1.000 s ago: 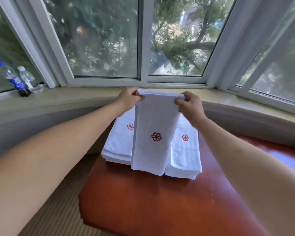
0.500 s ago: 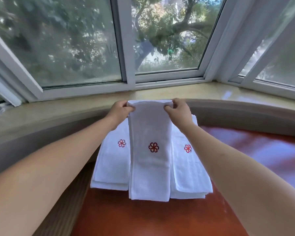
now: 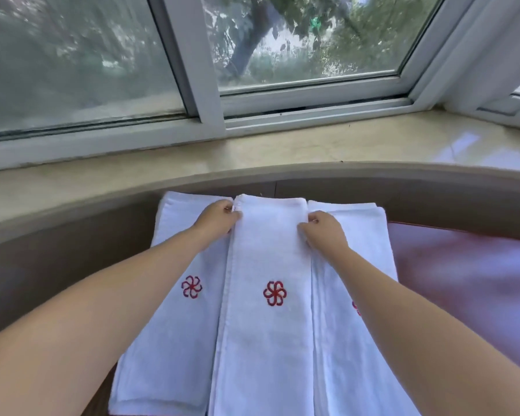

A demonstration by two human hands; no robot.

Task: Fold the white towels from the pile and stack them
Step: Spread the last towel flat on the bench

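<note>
A folded white towel (image 3: 267,259) with a red flower emblem lies lengthwise down the middle, on top of two side-by-side stacks of folded white towels. The left stack (image 3: 174,319) and the right stack (image 3: 357,340) each carry the same emblem; my right forearm partly hides the right one. My left hand (image 3: 215,220) pinches the middle towel's far left corner. My right hand (image 3: 323,231) pinches its far right corner. Both hands lie low, at the level of the stacks.
The stacks lie on a glossy reddish-brown table (image 3: 463,280) pushed up to a curved beige stone windowsill (image 3: 282,157). White-framed windows (image 3: 204,85) with trees outside rise behind the sill. Bare tabletop extends to the right of the towels.
The middle towel hung upright from my hands before; it now lies flat across the two stacks. My hands came down with it, and my view has moved closer and lower.
</note>
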